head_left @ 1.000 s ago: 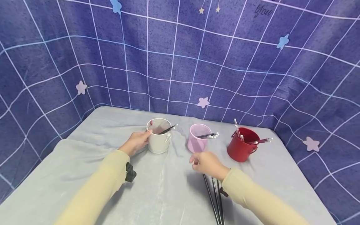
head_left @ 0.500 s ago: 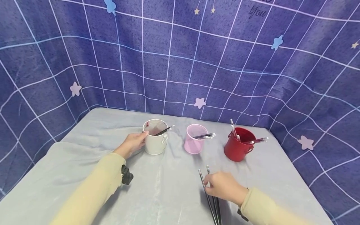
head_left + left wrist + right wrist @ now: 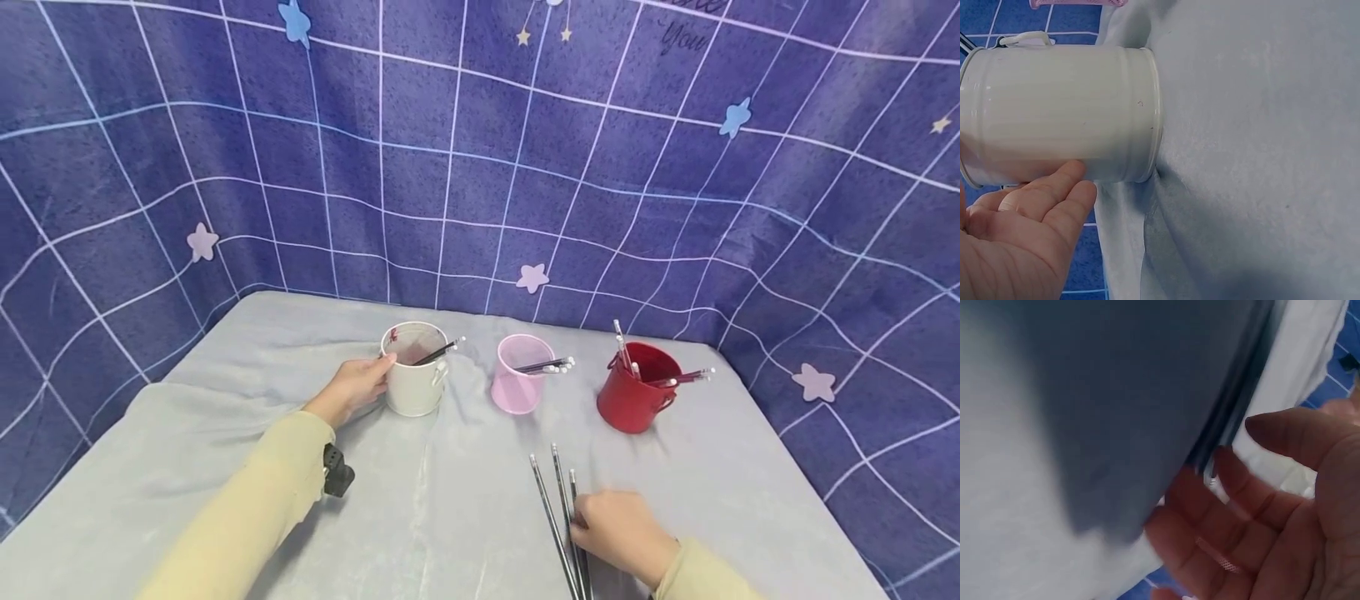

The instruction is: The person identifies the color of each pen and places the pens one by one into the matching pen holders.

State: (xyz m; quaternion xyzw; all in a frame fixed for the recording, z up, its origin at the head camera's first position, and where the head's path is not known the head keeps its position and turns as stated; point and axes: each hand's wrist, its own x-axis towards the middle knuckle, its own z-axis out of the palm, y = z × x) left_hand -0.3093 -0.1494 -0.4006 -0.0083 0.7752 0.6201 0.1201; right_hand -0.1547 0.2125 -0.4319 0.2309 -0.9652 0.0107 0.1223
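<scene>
My left hand [image 3: 352,388] is at the side of a white metal bucket [image 3: 415,394], its thumb hooked over the rim. In the left wrist view its fingers [image 3: 1054,194] lie against the bucket's outer wall. Black pencils with white eraser ends [image 3: 454,344] lean inside that bucket. On the cloth in front, three black pencils [image 3: 548,507] lie side by side. Beside them is my right hand [image 3: 624,533], fingertips right at the rightmost pencil. The right wrist view, dark and blurred, shows pencils [image 3: 1235,394] running past a gap between thumb and fingers.
A pink mesh cup [image 3: 517,392] with several black pencils stands right of the white bucket. Farther right is a red bucket [image 3: 632,408] holding several dark red pencils. A blue curtain [image 3: 480,167] with a grid and stars hangs behind the grey cloth [image 3: 360,517].
My right hand has moved from in front of the pink cup back toward me and right, down to the loose pencils, uncovering their eraser ends. The left hand stays on the white bucket.
</scene>
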